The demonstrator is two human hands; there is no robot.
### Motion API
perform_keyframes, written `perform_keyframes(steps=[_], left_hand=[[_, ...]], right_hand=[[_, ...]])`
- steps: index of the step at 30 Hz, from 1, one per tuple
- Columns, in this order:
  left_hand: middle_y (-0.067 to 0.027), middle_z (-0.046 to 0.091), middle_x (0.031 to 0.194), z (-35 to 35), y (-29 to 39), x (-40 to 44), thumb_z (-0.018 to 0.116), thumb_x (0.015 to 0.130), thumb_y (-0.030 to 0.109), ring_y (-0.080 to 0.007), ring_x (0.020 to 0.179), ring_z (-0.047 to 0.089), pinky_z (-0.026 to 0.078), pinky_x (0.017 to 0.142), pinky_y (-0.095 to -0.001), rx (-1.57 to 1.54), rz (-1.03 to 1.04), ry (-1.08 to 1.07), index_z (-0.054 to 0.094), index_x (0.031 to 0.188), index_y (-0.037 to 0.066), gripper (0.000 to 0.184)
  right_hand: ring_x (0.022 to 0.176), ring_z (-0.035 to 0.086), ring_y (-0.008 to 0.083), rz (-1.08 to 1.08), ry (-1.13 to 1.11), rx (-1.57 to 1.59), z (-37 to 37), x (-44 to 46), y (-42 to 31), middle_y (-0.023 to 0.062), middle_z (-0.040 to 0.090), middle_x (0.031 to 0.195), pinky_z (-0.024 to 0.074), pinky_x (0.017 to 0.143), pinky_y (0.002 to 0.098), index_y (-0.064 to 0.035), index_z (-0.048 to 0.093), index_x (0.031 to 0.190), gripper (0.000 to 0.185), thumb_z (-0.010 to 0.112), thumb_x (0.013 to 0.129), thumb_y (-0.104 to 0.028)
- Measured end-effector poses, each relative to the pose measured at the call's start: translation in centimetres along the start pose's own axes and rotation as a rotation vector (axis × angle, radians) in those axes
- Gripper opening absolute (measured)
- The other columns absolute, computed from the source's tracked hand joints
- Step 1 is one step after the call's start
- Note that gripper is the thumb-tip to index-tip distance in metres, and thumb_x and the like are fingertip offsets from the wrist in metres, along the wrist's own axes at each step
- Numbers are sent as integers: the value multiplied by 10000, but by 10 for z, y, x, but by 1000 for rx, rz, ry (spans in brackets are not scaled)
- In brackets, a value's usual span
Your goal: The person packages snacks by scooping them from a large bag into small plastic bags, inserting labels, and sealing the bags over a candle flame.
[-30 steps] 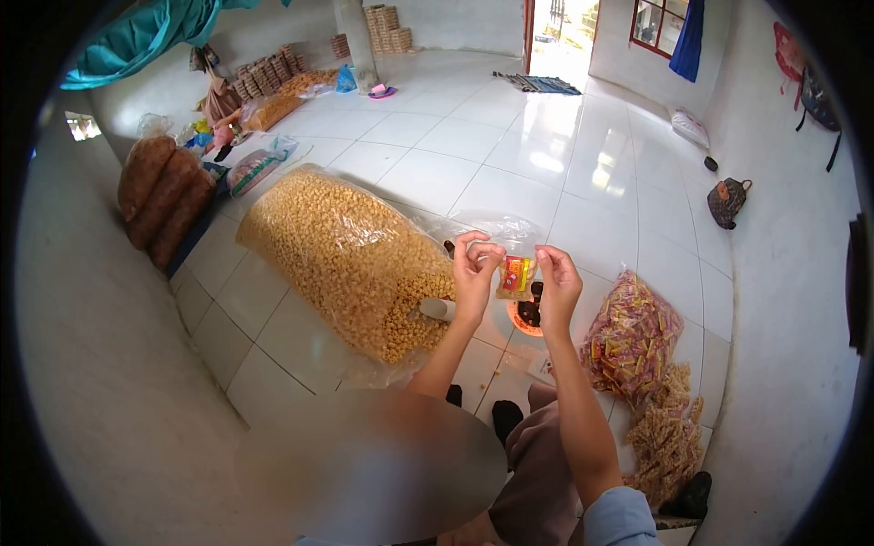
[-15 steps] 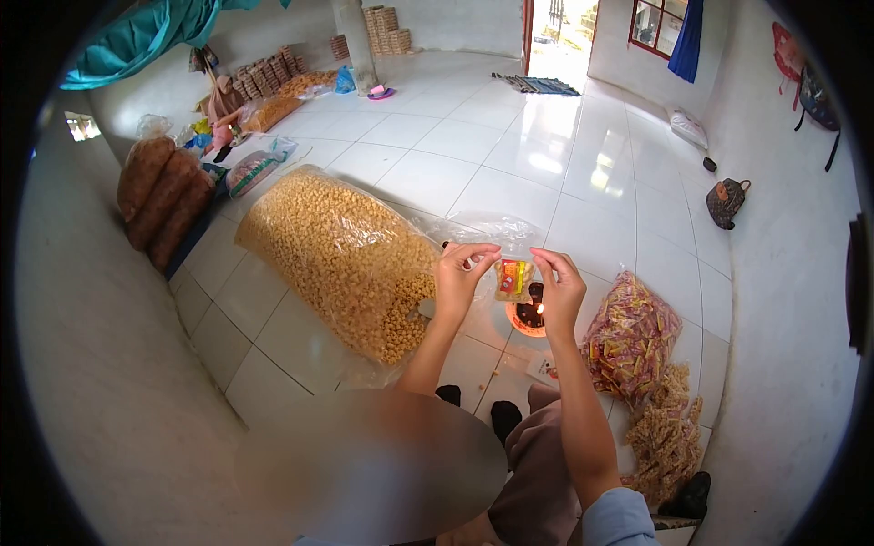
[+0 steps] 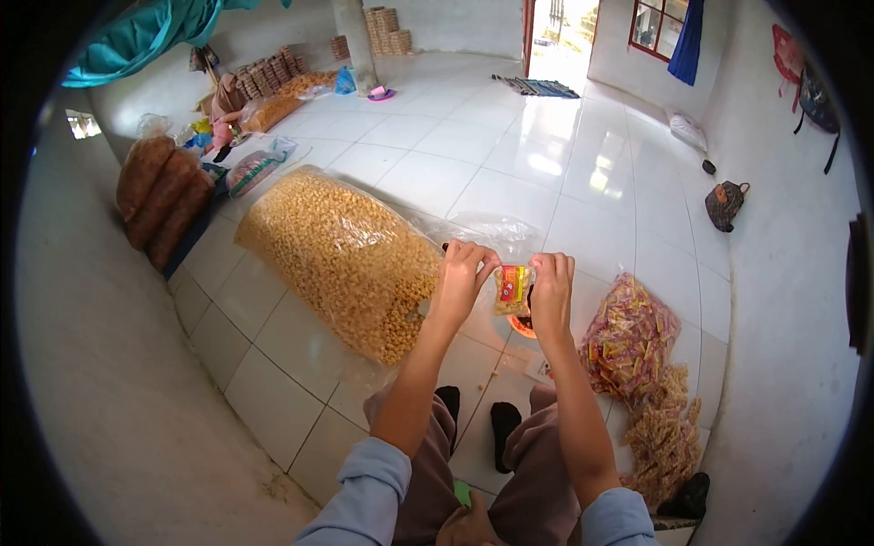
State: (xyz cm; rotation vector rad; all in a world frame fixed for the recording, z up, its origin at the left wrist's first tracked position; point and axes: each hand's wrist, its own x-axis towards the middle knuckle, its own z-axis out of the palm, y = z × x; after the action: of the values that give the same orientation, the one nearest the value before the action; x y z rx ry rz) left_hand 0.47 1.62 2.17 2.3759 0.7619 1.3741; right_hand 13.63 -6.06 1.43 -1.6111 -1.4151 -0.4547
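Observation:
Between my two hands is a small clear packet of snacks (image 3: 513, 298) with a red and yellow label. My left hand (image 3: 466, 270) pinches its upper left corner between thumb and fingers. On the other side, my right hand (image 3: 552, 284) is closed on the upper right corner. Behind and below the packet, an orange-rimmed plate (image 3: 522, 328) with something dark on it is mostly covered by my right hand. To the left lies a big clear bag of yellowish snack pieces (image 3: 337, 255), spilling toward its near end.
On the right, a bag of filled red-yellow packets (image 3: 631, 332) stands behind a pile of strips (image 3: 665, 441). Brown sacks (image 3: 164, 200) lean at the left wall. A person (image 3: 228, 100) sits at the back left. A green item (image 3: 462, 493) shows near my legs.
My right hand has shifted slightly left, and its fingers have folded down over the packet's corner. It now hides the flame seen earlier at the plate. The blurred patch at the lower left is gone.

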Motion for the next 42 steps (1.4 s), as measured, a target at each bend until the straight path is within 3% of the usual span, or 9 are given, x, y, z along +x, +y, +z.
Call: perform_keyframes(steps=[2,6,12,17,20,22,27,36,42], left_hand=[[-79,547,979,-1,-4,-2,618,754,103,-237,932,446,372,797,-353,-10,-63,-98,595,849,16,131],[-74,498,1071,1,-2,-2,610,769,169,-242,998,414,324,853,-386,-124,-61,-67,590,861,35,164],[-52,571,893,5,3,1,623,757,207,-212,916,470,298,847,-367,-156,-28,-173,605,839,70,161],[-49,585,739,5,4,3,645,736,164,-183,784,506,385,680,-292,-219,-92,-211,617,807,59,130],[-32,589,728,9,3,1,635,754,138,-129,729,520,408,613,-252,-391,-153,-208,612,806,38,115],[-25,592,740,18,-4,-3,622,770,136,-107,718,525,418,628,-245,-507,-223,-248,609,807,28,115],[-23,596,764,30,16,6,597,804,134,-69,695,539,439,647,-222,-661,-351,-333,603,806,5,129],[-12,597,760,154,-43,-60,580,822,125,-59,700,532,435,655,-210,-925,-746,-474,602,837,8,119],[-4,594,784,235,-104,-148,564,841,157,-56,716,531,425,668,-207,-956,-1087,-533,605,858,36,129]], right_hand=[[819,446,285,-16,-19,-37,-2,0,-2,125,479,843,404,734,362,18,504,866,98,505,769,25],[827,439,288,-64,-66,-17,-2,-1,-2,129,471,850,397,739,368,13,491,865,94,499,771,19],[829,441,283,-82,-84,0,-1,0,-6,125,471,850,393,741,370,2,493,847,66,500,785,-19],[835,445,274,-56,-57,-24,-9,1,-6,105,478,845,394,753,353,-20,518,832,57,523,791,-60],[861,460,222,115,1,238,-12,-2,4,64,516,889,389,771,315,-47,562,864,87,536,817,-116],[892,471,153,543,-277,773,-18,-3,15,31,545,953,377,793,285,-70,589,916,141,562,825,-175],[753,524,72,705,-257,972,-27,-9,29,18,575,789,416,688,215,2,577,912,171,573,819,-141],[775,536,81,1059,-134,913,19,-79,113,27,585,826,417,714,201,18,584,917,155,568,817,-100],[656,532,78,1379,-152,817,92,-166,184,50,602,780,410,572,201,42,585,870,196,623,774,-125]])
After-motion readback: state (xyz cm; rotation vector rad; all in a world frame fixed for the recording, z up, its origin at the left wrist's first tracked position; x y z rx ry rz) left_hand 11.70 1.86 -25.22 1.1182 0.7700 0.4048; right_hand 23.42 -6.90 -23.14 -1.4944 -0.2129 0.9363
